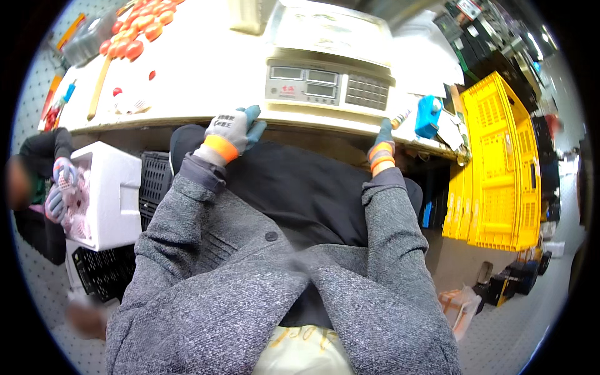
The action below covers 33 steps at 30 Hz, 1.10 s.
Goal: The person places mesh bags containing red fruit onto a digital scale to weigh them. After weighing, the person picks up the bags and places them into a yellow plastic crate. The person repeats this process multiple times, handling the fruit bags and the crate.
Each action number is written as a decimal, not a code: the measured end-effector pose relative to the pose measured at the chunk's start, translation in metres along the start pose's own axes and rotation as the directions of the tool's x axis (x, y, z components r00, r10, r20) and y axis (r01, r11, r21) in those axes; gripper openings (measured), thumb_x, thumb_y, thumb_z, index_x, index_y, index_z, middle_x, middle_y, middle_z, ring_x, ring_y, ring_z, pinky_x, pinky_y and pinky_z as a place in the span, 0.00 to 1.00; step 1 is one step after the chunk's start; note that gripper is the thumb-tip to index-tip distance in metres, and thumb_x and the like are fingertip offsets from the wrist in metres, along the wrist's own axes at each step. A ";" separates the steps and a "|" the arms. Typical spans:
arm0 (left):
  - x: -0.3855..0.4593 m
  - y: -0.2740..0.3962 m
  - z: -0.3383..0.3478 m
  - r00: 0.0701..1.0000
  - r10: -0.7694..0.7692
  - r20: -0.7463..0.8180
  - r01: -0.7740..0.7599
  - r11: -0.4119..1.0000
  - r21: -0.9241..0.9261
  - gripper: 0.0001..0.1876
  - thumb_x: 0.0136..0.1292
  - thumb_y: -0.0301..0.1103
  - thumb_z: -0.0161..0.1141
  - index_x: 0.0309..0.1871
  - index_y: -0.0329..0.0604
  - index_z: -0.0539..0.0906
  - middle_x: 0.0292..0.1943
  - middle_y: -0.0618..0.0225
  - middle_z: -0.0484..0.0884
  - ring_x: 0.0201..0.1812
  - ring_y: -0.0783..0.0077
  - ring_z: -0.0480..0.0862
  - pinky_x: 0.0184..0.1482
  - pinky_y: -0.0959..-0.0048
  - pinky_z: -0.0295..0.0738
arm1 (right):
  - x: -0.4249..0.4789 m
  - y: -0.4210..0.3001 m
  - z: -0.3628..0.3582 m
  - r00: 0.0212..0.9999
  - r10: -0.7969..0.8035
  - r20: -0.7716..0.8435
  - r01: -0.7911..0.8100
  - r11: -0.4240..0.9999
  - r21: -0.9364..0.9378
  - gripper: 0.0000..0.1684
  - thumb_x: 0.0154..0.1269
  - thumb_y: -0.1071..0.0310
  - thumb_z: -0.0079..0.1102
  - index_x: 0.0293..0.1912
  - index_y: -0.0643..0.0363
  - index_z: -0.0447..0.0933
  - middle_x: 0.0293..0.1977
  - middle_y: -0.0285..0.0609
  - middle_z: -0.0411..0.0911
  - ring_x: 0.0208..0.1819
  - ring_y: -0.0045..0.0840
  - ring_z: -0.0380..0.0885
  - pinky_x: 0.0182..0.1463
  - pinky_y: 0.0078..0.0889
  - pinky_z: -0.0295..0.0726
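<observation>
My left hand (230, 132), in a grey glove with blue fingertips and an orange cuff band, rests at the front edge of the white table (197, 79). Its fingers are somewhat apart and I see nothing in them. Farther right, my right hand (382, 145) in a matching glove touches the same edge; most of its fingers are hidden. Between and beyond the hands stands an electronic price scale (304, 84) with several display windows and a keypad. A pale, printed tube or marker (401, 119) lies just right of my right fingertips.
Tomatoes (136, 28) lie at the back left near a wooden strip (99, 89). A blue bottle (427, 117) stands at the right, by yellow crates (501, 164). At left, a co-worker's gloved hands (58, 192) hold netted produce at a white foam box (115, 197).
</observation>
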<state>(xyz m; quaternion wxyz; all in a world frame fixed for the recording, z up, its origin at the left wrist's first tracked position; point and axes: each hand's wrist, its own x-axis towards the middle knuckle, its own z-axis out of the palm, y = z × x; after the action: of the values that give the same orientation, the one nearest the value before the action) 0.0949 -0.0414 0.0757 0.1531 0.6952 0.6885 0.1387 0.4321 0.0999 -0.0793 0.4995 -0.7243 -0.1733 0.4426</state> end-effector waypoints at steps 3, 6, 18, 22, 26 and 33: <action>-0.003 -0.013 0.017 0.992 0.090 -0.084 -0.087 0.995 0.045 0.17 0.62 0.43 0.58 0.48 0.41 0.79 0.38 0.48 0.83 0.39 0.49 0.83 0.41 0.60 0.76 | -0.013 -0.003 0.012 0.997 -0.043 -0.071 0.040 0.998 -0.053 0.53 0.48 0.26 0.56 0.52 0.70 0.75 0.49 0.51 0.78 0.46 0.33 0.77 0.51 0.33 0.74; -0.008 -0.025 0.023 0.999 0.015 -0.034 -0.014 1.000 0.027 0.18 0.62 0.45 0.56 0.50 0.44 0.80 0.39 0.49 0.83 0.41 0.49 0.83 0.45 0.59 0.77 | -0.033 -0.022 0.003 0.999 0.033 0.029 -0.028 0.983 -0.182 0.57 0.49 0.27 0.56 0.59 0.72 0.69 0.56 0.52 0.72 0.54 0.31 0.70 0.58 0.30 0.68; -0.016 -0.055 0.051 0.987 -0.154 -0.048 0.158 0.984 0.087 0.19 0.62 0.49 0.56 0.52 0.51 0.81 0.43 0.55 0.84 0.46 0.53 0.82 0.48 0.60 0.77 | 0.014 -0.007 -0.016 0.964 0.152 0.219 -0.080 0.949 -0.306 0.64 0.43 0.22 0.57 0.67 0.61 0.58 0.66 0.52 0.60 0.63 0.48 0.62 0.65 0.53 0.61; -0.018 -0.052 0.050 0.984 -0.179 -0.012 0.179 0.974 0.138 0.19 0.62 0.49 0.56 0.52 0.53 0.80 0.43 0.55 0.83 0.45 0.52 0.83 0.47 0.59 0.77 | 0.009 -0.013 -0.018 0.949 0.201 0.243 -0.122 0.945 -0.303 0.65 0.44 0.22 0.57 0.69 0.60 0.56 0.68 0.52 0.57 0.65 0.48 0.59 0.65 0.56 0.59; -0.022 -0.056 0.049 0.985 -0.172 -0.001 0.169 0.969 0.180 0.21 0.62 0.51 0.53 0.53 0.53 0.80 0.44 0.56 0.83 0.46 0.52 0.82 0.48 0.58 0.76 | -0.001 -0.016 -0.018 0.950 0.155 0.269 -0.069 0.950 -0.304 0.62 0.46 0.22 0.55 0.67 0.61 0.59 0.65 0.50 0.60 0.63 0.41 0.61 0.62 0.51 0.60; -0.014 -0.051 0.054 0.987 -0.157 0.020 0.150 0.969 0.198 0.20 0.62 0.52 0.52 0.52 0.54 0.80 0.41 0.54 0.84 0.42 0.51 0.83 0.45 0.57 0.77 | 0.020 -0.020 -0.053 0.740 0.201 0.641 0.121 0.898 -0.422 0.49 0.57 0.39 0.59 0.69 0.55 0.54 0.63 0.48 0.63 0.56 0.36 0.72 0.59 0.46 0.70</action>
<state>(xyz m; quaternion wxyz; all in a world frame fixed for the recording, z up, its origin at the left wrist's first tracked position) 0.0700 -0.0564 0.0058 0.1064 0.6537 0.7478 0.0457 0.4898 0.0927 -0.0654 0.2177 -0.6125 -0.4199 0.6334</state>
